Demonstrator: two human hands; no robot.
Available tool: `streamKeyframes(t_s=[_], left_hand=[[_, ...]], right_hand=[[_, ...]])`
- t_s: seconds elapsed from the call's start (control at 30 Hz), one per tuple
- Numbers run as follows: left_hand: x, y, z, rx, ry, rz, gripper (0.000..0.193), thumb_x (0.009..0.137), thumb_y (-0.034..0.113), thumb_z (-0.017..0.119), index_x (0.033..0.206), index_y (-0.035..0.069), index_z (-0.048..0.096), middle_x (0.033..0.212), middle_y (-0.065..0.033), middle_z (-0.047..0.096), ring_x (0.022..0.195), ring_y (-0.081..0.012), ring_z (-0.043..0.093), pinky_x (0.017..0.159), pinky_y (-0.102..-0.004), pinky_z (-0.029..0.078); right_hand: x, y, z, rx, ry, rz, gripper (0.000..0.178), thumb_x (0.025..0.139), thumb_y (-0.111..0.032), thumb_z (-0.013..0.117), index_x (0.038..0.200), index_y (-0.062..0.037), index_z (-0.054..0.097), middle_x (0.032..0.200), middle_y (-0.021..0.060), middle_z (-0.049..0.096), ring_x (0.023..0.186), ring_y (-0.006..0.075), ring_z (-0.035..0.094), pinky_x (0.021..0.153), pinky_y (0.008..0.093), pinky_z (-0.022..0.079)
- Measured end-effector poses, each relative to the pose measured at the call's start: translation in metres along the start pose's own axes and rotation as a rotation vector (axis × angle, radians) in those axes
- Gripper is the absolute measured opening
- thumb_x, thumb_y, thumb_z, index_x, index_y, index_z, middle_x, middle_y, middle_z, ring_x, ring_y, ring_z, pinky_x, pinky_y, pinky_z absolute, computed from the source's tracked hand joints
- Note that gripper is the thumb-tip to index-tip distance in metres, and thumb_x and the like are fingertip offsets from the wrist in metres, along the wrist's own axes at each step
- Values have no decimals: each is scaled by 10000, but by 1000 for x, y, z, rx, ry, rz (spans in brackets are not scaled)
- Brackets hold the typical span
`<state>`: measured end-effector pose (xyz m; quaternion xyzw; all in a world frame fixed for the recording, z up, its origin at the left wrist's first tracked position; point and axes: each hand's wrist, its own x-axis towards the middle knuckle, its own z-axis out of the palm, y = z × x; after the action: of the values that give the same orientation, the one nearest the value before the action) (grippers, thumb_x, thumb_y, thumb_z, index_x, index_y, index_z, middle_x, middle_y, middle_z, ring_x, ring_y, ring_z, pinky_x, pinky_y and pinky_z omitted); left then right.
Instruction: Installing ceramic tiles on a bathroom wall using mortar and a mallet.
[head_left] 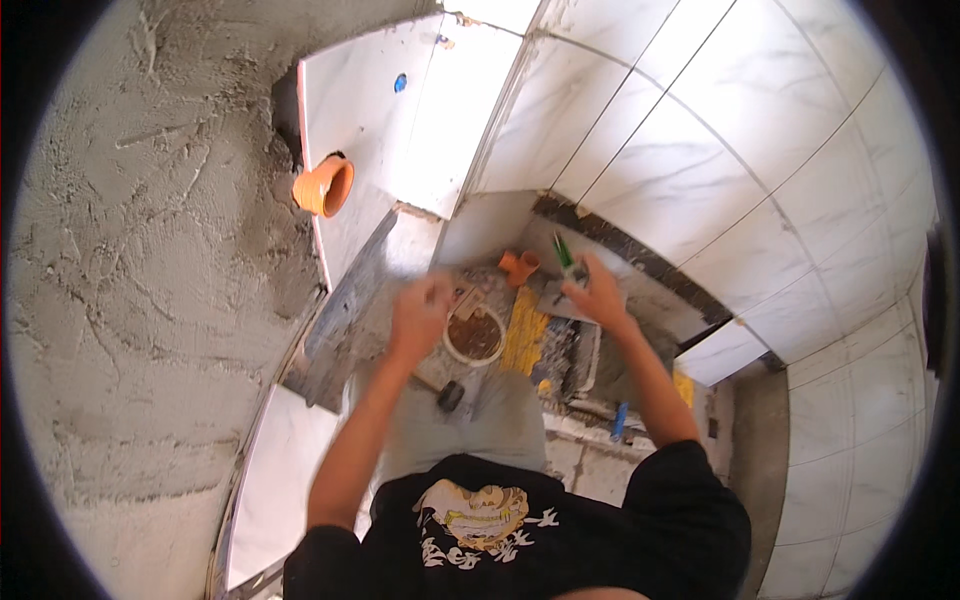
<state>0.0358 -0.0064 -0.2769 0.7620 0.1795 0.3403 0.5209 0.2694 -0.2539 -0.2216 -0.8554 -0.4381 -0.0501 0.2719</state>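
Note:
My right hand point(598, 294) grips a trowel with a green handle point(565, 256), its grey blade point(560, 298) loaded with mortar, held above the floor corner. My left hand point(420, 315) is blurred by motion, hovering over a white bucket point(474, 336) of brown material; whether it holds anything is unclear. A small orange pipe fitting point(519, 265) stands on the floor just beyond both hands.
A rough grey cement wall point(130, 250) fills the left. An orange pipe end point(324, 186) sticks out of a white marble tile point(365, 130). Tiled walls point(720, 140) rise at right. A yellow sack point(524, 332), a hammer point(448, 394) and a blue-handled tool point(619, 420) lie on the floor.

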Motion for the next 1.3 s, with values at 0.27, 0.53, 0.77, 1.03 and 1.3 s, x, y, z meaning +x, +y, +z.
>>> streamKeyframes(t_s=[0.27,0.53,0.77,1.03,1.3], left_hand=[[171,276,-107,1268,156,461,424,872,156,657,1289,96,614,1354,-159,546,1273,-319,508,1120,-543,321],[267,226,-169,1957,15,1028,415,934,300,658,1322,160,615,1314,-95,607,1270,-253,544,1108,-524,360],[250,227,-164,1950,-103,835,502,915,305,673,1379,147,562,1406,-60,524,1391,-243,419,1201,-583,180],[215,164,-58,1998,-229,622,775,852,368,691,1513,96,393,1611,-136,269,1501,-313,224,1189,-631,140],[165,91,-77,2058,-419,487,771,813,236,685,1503,46,399,1643,-127,189,1514,-449,59,1164,-707,-13]], right_hand=[[-274,129,162,312,-164,950,611,739,-283,780,1204,35,543,1205,280,624,1184,399,595,957,479,493],[-433,156,281,-208,-340,1269,956,707,-452,839,1396,16,370,1294,298,507,1196,478,526,922,532,529],[-335,146,216,-167,-147,1034,734,769,-409,807,1324,-26,516,1222,243,589,1194,430,542,977,488,452],[-151,22,318,297,-492,830,763,802,-373,770,1360,33,444,1336,305,515,1208,450,533,1035,479,453],[-172,-21,383,320,-324,1154,823,751,-202,830,1377,33,349,1307,305,452,1215,447,500,1023,456,458]])
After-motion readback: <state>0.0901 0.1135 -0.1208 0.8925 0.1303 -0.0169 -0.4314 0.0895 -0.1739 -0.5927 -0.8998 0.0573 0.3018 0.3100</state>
